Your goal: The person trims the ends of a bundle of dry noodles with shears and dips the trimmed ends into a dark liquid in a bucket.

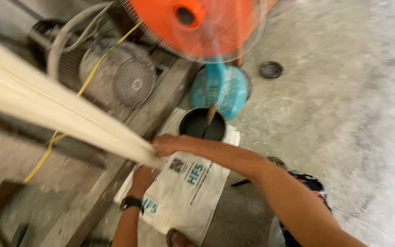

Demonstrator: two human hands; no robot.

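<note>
Right hand [169, 144] grips the end of the pale planks [56, 110]; left hand [143, 179] supports them from below, over a white sack [186, 192], with a dark pot [202, 124] just beyond the right hand

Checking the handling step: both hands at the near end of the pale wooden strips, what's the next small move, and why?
Probably steady the bundle first: the right hand grips the end of the pale wooden strips from above, the left hand sits beneath, and the long length juts out unsupported over the motor.
</note>
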